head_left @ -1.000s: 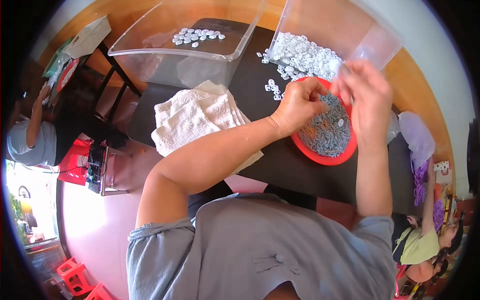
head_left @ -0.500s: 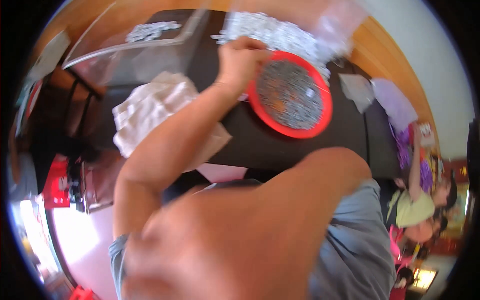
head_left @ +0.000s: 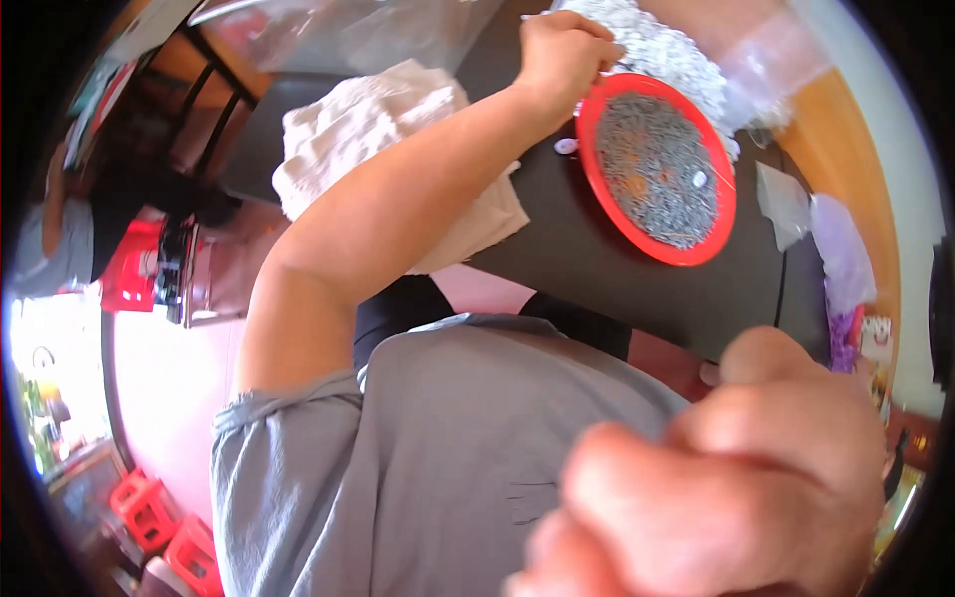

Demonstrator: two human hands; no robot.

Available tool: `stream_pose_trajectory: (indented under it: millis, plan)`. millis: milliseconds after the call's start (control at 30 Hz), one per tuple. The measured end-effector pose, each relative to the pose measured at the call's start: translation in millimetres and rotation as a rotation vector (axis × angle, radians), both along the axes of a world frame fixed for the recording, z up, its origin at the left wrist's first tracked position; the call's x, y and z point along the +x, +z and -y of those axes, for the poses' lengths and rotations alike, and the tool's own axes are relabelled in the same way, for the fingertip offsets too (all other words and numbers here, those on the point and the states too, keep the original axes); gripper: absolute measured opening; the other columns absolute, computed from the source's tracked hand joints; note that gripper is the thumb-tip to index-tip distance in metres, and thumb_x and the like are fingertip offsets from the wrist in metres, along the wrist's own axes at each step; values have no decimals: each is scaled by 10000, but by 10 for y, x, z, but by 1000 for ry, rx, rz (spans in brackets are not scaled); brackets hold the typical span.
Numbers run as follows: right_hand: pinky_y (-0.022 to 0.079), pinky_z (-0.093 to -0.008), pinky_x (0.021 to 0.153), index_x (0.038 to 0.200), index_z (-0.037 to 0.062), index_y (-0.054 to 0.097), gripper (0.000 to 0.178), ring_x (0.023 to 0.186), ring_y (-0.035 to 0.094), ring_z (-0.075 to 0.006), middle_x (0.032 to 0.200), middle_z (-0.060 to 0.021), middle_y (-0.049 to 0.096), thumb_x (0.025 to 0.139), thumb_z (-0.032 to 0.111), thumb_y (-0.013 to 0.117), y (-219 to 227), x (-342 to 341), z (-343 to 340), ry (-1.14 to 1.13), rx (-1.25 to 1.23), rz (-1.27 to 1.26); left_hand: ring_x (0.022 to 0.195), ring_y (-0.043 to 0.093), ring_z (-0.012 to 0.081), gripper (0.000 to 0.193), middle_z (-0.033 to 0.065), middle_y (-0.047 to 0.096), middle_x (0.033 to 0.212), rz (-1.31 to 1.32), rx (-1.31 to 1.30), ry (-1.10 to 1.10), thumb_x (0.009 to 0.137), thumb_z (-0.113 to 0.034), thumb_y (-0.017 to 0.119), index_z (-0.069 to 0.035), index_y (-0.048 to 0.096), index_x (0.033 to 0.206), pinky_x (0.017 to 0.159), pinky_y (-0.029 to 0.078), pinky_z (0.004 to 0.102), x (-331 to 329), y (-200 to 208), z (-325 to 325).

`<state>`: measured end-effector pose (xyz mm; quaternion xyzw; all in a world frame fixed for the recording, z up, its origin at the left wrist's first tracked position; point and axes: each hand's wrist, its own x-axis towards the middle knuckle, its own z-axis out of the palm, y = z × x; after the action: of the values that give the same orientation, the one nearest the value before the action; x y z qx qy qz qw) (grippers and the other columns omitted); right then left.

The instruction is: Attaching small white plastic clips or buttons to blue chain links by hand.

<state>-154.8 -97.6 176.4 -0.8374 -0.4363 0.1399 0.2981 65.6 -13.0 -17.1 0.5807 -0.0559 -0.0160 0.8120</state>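
Note:
A round red plastic dish (head_left: 731,194) on the dark table holds a mass of thin grey metal-looking bits (head_left: 647,149) with an orange patch. A small white oval piece (head_left: 699,180) lies on them. My left hand (head_left: 562,65) is at the dish's upper left rim, fingers curled and pressed together; whatever they pinch is hidden. Behind the dish spreads a heap of small silvery-white pieces (head_left: 667,50). Large and slightly blurred, my right hand (head_left: 736,468) is raised at lower right, well away from the dish, with fingers folded in and their contents out of sight.
A crumpled off-white cloth (head_left: 368,124) lies beneath my left forearm. Another white oval piece (head_left: 566,146) sits left of the dish. Clear plastic bags (head_left: 781,204) lie to its right. Red stools (head_left: 144,507) stand at lower left, and a person (head_left: 60,234) is at far left.
My right hand has swung from the lower middle to the lower right. The view has turned, so table and dish appear further right. My left hand stays beside the dish rim.

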Motion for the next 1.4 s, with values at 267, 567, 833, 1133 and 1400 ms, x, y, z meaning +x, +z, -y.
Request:
stream_pose_trajectory:
  millis: [267,567,833,1133,1400]
  plan:
    - [377,-289,462,716,21,633,135,559,560,-217,817,-154,633,638,129,656,30,356,271,814,353,-258,468,545,154,70,92,603,627,-29,-73,113,742,32,688,29,618,740,404,414,286,85,-58,-152]
    - [501,-345,685,959,39,618,209,846,604,-269,948,-137,596,843,212,607,-711,444,158,694,400,-385,684,675,281,181,199,666,715,452,1004,364,751,-118,569,-26,718,707,595,501,377,454,-372,-489]
    - [408,-227,599,855,-28,625,147,667,535,-61,729,-5,623,793,101,657,-1203,1088,631,-483,295,-92,683,642,241,262,135,654,686,452,1156,-186,592,-138,799,-6,691,792,659,494,360,404,-188,-507]
    - [427,-340,613,874,46,612,101,661,582,-262,729,-112,601,785,80,645,-1978,1553,993,-501,-180,525,590,565,199,186,109,614,627,463,1174,-209,599,-111,771,-9,670,718,565,448,350,423,-239,-445]
    - [408,-261,618,889,7,640,100,682,563,-116,728,-26,587,797,-13,606,-1878,1511,1011,-606,257,209,750,694,351,151,133,719,784,86,696,-104,747,-178,689,-49,738,808,673,529,466,246,18,-336]
